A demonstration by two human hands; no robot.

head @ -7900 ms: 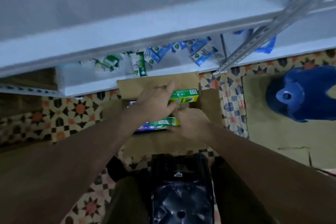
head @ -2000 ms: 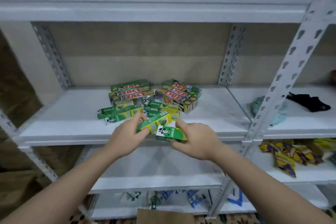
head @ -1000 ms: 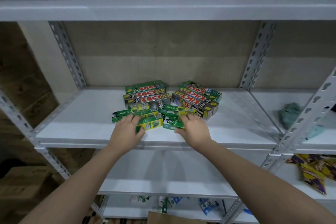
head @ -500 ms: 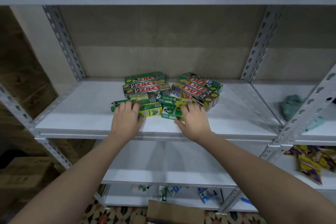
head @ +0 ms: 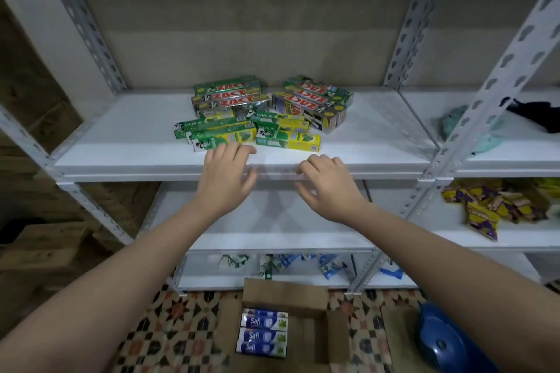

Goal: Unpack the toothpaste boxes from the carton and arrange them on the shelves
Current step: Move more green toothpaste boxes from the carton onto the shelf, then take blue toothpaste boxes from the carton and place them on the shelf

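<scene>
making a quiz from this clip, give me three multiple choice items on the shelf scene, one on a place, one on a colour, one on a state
1. Where does the carton sit?
A. on the top shelf
B. on the patterned floor below the shelves
C. in the person's hands

2. What colour are the Safi boxes in the carton?
A. blue and white
B. red
C. black

3. What do the left hand and right hand hold?
A. one box each
B. one box together
C. nothing

Answers: 1 B, it stands open on the tiles under the lowest shelf. 2 A, their faces show blue with white. 3 C, both hands have loose, empty fingers at the shelf edge.
</scene>
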